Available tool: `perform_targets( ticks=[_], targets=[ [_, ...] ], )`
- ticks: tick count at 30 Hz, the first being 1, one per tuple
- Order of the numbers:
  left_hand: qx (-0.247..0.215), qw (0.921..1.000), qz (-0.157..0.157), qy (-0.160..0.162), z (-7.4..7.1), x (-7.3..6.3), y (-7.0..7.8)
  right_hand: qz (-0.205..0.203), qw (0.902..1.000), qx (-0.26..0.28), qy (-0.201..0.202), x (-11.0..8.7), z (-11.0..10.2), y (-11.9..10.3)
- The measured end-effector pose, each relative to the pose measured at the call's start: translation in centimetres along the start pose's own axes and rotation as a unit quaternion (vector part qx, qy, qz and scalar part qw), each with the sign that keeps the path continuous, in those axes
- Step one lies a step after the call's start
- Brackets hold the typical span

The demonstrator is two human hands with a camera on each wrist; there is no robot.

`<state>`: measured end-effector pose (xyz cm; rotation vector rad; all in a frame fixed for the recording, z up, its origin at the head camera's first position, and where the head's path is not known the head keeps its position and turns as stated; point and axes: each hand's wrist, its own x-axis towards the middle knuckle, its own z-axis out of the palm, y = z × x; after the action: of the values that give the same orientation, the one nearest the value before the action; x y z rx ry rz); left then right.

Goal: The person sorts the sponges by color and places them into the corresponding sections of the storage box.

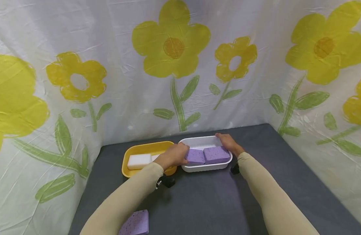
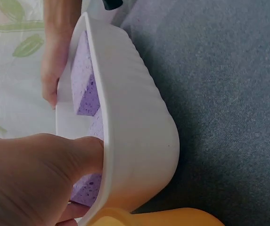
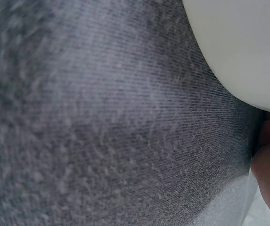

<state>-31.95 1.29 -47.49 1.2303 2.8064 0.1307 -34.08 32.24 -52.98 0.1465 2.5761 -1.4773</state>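
Note:
My left hand [image 1: 174,155] reaches over the left end of a white tray [image 1: 208,168]. In the left wrist view its thumb passes inside the near rim, along the left purple sponge [image 2: 87,188], which it seems to pinch; the fingertips are mostly hidden. A second purple sponge [image 1: 216,155] lies to the right in the same tray. At the tray's right end, my right hand [image 1: 229,143] grips the rim toward the far corner. Only part of that hand shows in the right wrist view, beside the white wall.
A yellow tray [image 1: 126,163] with white sponges [image 1: 139,161] stands left of the white one. Another purple sponge [image 1: 137,223] lies near the front, partly behind the left sleeve. The dark grey table [image 1: 203,202] meets a flowered curtain [image 1: 133,114] at the back and sides.

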Motion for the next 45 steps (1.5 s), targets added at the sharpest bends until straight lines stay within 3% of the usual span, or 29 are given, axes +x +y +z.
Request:
perform_targets(
  ticks=[1,9,15,24,29,35,45],
  targets=[
    [0.007,0.9999,-0.008,-0.011,-0.6,-0.2,0.6,0.0,1.0,0.002,0.0,0.0,0.0,0.0],
    [0.064,0.9975,-0.008,-0.028,-0.8,0.3,1.3,-0.002,1.0,0.002,0.0,0.0,-0.2,-0.1],
    [0.109,0.9918,-0.021,-0.064,-0.9,0.5,1.8,-0.001,1.0,0.005,0.002,-0.1,0.1,-0.1],
    [0.111,0.991,-0.026,-0.069,-0.3,0.6,1.9,0.013,0.9999,0.006,-0.002,0.0,0.2,-0.3],
    [0.101,0.9936,-0.015,-0.049,0.0,0.6,1.5,0.018,0.9998,0.007,-0.002,0.2,0.1,-0.2],
    [0.078,0.9969,0.01,-0.003,0.5,0.2,0.7,0.02,0.9998,0.008,-0.002,0.0,0.1,-0.3],
    [0.063,0.9951,0.046,0.061,-0.4,-2.0,-0.1,0.011,0.9999,0.0,0.003,-0.1,0.1,-0.3]
  ],
)
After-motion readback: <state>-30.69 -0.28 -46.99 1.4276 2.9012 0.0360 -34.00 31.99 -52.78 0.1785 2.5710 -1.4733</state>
